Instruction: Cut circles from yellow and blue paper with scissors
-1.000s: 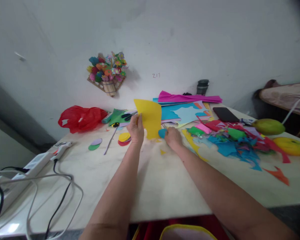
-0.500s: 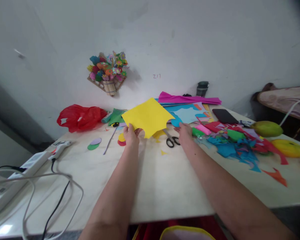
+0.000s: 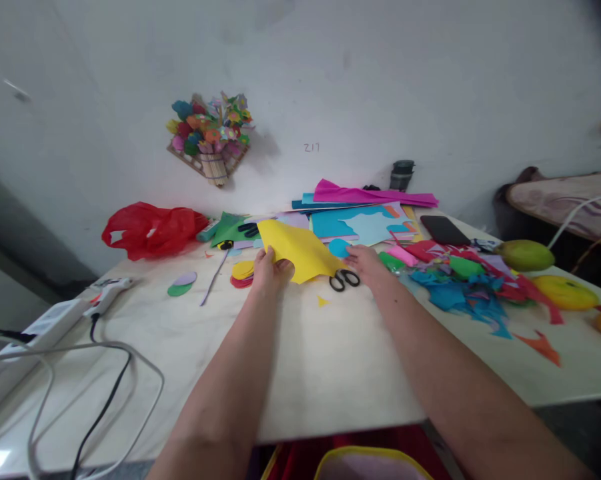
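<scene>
Head view, yellow sheet [image 3: 297, 250]: lower and more tilted than half a second ago, its right end now over the blades of the scissors [image 3: 343, 279].
Left hand [image 3: 269, 272]: grasps the sheet's near left edge.
Right hand [image 3: 367, 263]: fingertips pinch the rim of the blue disc [image 3: 338, 248].
Blue disc: no longer overlapped by the sheet's corner; its round outline shows just beyond the right edge.
Meaning: probably repositioning, not cutting; the scissors lie unheld.
</scene>
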The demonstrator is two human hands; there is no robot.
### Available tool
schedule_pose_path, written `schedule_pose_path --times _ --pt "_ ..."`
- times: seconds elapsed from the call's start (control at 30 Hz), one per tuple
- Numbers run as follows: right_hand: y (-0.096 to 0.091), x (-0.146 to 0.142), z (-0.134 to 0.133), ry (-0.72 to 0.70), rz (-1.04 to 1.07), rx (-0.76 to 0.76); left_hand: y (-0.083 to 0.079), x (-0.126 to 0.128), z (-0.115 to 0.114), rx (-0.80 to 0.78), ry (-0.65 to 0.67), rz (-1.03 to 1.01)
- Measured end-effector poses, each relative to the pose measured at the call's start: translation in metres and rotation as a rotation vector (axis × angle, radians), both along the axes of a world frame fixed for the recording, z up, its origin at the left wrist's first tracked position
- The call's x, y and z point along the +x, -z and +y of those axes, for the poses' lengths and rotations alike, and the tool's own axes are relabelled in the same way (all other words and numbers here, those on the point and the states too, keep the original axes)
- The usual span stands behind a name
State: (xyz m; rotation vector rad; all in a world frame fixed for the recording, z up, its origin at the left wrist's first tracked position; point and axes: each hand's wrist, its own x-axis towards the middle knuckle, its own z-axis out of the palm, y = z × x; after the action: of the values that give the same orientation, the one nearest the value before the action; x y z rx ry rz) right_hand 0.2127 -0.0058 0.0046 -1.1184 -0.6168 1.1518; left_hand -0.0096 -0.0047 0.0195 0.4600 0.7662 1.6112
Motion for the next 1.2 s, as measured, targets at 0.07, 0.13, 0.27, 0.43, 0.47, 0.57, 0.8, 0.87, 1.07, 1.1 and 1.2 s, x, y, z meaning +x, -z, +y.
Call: schedule_pose_path --times 0.07,0.13,0.27,0.43,0.47,0.57,0.8,0.87,1.07,1.1,1.2 --pt "0.0 -0.002 -0.001 -0.022 -0.013 0.004 -0.002 -0.001 0.0 0.021 0.037 -0.069" --pt "0.0 -0.002 -0.002 -0.089 -0.02 0.029 -0.004 -0.001 0.0 0.036 0.075 -0.129" --pt "-0.003 0.0 -0.006 -0.317 0.043 0.143 -0.007 -0.001 0.0 0.089 0.136 -0.183" --pt "-0.009 -0.002 -0.012 -0.456 0.056 0.169 -0.013 -0.004 -0.004 0.112 0.129 -0.151" --pt "-0.01 -0.003 -0.013 -0.454 0.054 0.159 -0.015 -0.004 -0.006 0.111 0.135 -0.128" --pt "-0.014 -0.008 -0.017 -0.433 0.068 0.135 -0.022 -0.005 -0.014 0.13 0.162 -0.098" --pt "-0.017 -0.014 -0.022 -0.572 0.048 0.126 -0.028 -0.012 -0.025 0.182 0.271 -0.053" --pt "-0.016 -0.016 -0.021 -0.588 0.019 0.1 -0.027 -0.014 -0.023 0.194 0.287 -0.067" --pt "-0.014 -0.024 -0.014 -0.241 0.085 0.158 -0.015 -0.011 -0.013 0.206 0.108 -0.222" --pt "-0.013 -0.025 -0.012 -0.159 0.102 0.163 -0.013 -0.008 -0.011 0.231 0.137 -0.228" --pt "-0.008 -0.026 -0.007 -0.003 0.112 0.142 -0.007 0.003 -0.011 0.196 0.266 -0.189"
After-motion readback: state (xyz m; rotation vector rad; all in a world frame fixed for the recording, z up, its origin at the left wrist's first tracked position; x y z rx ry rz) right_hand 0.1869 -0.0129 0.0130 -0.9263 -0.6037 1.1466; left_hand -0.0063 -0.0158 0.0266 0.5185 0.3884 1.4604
